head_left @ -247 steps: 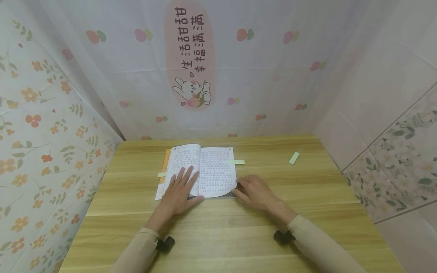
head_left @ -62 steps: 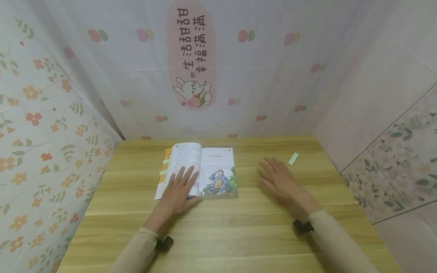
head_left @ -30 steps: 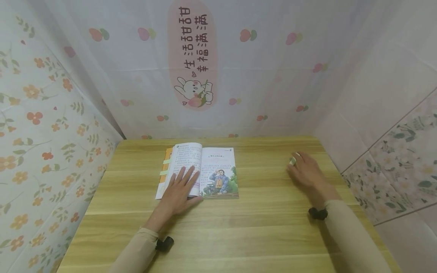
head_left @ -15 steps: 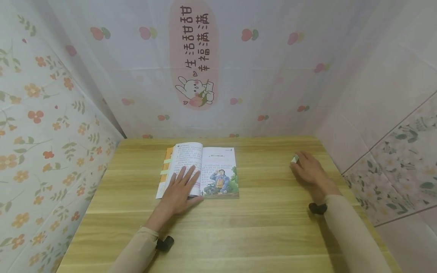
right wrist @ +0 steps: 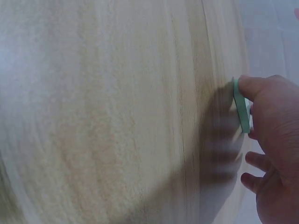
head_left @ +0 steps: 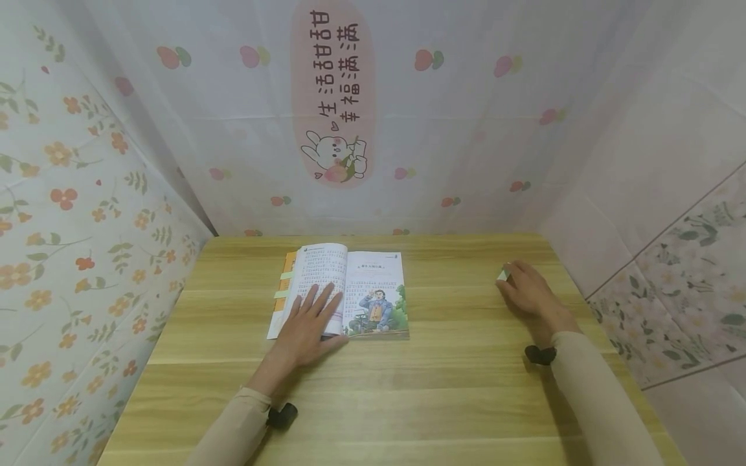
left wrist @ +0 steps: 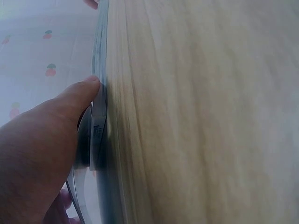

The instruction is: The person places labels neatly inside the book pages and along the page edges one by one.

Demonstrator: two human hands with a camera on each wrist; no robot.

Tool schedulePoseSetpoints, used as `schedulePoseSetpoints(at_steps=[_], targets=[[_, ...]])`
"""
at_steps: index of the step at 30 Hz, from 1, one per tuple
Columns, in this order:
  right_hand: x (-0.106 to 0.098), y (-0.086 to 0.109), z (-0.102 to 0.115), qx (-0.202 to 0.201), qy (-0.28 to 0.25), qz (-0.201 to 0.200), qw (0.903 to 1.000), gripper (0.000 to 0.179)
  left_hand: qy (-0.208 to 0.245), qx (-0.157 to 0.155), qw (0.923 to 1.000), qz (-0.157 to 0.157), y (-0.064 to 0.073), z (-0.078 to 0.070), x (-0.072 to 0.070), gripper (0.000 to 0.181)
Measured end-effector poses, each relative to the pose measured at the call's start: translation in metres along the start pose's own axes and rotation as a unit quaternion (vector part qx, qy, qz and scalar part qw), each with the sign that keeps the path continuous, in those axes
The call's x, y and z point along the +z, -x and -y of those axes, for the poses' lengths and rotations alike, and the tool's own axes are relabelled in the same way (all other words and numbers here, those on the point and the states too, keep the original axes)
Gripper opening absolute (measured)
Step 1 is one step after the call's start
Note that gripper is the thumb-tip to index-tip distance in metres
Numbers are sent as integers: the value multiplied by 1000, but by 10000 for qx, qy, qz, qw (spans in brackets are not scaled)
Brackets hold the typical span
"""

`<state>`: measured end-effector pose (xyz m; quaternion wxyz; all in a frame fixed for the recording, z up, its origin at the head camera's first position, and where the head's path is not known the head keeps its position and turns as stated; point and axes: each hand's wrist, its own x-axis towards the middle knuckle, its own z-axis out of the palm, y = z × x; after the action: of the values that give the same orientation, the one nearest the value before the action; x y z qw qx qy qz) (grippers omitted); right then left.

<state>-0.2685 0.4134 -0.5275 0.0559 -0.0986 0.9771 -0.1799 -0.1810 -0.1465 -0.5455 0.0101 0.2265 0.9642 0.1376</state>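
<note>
An open book (head_left: 373, 268) lies at the left of the table, its right page showing a colour picture of a figure in a blue jacket. My left hand (head_left: 305, 330) rests spread on the left page, the thumb (left wrist: 86, 91) along the lower edge by the spine. Far to the right, my right hand (head_left: 529, 290) pinches a pale green sticky note strip (right wrist: 240, 105) between thumb and fingers, close over the tabletop. In the head view, the fingers partly cover this strip. Two similar sticky tabs (head_left: 282, 294) stick out from the book's left side.
The wood-grain table (head_left: 443, 388) reaches back to a printed curtain (head_left: 466, 129). A floral cloth (head_left: 87, 259) hangs along the left side and a pale one along the right. Each wrist carries a small black camera (head_left: 282, 416).
A tabbed page has been turned over to the left, revealing the picture page. My right hand has moved from the book to the far right and picked up the sticky note strip. The left hand stays put.
</note>
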Motion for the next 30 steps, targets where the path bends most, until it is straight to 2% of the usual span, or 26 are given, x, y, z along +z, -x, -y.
schedulePoseSetpoints(at_steps=[13, 20, 30], targets=[[3, -5, -3, -107, 87, -161, 9998, 64, -4, 25, 10000, -52, 0, 0, 1, 97], [4, -8, -5, -190, 323, -424, 9984, 64, -37, 42, 10000, -66, 0, 0, 0, 97], [5, -11, -8, -233, 231, -763, 9965, 68, 51, 18, 10000, -53, 1, -1, -1, 97]])
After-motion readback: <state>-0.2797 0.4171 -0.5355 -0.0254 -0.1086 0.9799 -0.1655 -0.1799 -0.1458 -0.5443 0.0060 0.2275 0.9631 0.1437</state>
